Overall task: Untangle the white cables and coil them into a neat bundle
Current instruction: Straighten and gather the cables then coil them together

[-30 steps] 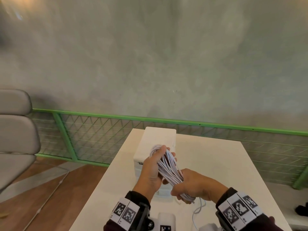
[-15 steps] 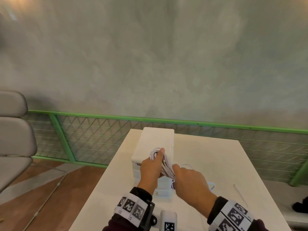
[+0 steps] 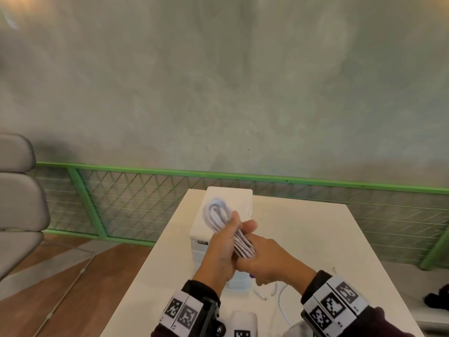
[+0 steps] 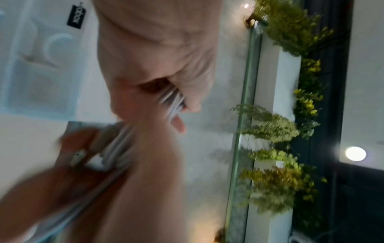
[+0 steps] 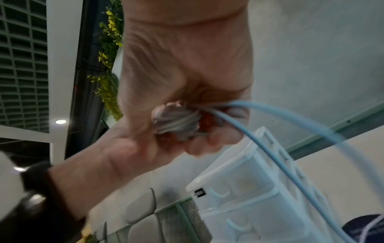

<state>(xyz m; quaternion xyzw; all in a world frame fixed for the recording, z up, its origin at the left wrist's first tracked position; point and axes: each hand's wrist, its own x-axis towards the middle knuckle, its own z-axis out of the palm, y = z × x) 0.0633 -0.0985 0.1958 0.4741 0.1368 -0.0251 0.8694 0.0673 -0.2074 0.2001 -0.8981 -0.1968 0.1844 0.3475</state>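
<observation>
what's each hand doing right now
Left hand: fingers curled round the white cable bundle.
Right hand: grips the same bundle's lower end.

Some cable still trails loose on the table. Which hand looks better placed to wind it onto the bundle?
Probably the right hand. It grips the bundle's near end, where the loose cable trails to the table. The left hand grips the middle, steadying it.

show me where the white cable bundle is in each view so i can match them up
Head: cable bundle at lower centre, gripped by left hand and right hand.
Left wrist: left of centre, running from the fingers to the lower left.
Right wrist: centre, a coil end in the fist.
Shared landmark: white drawer box.
</observation>
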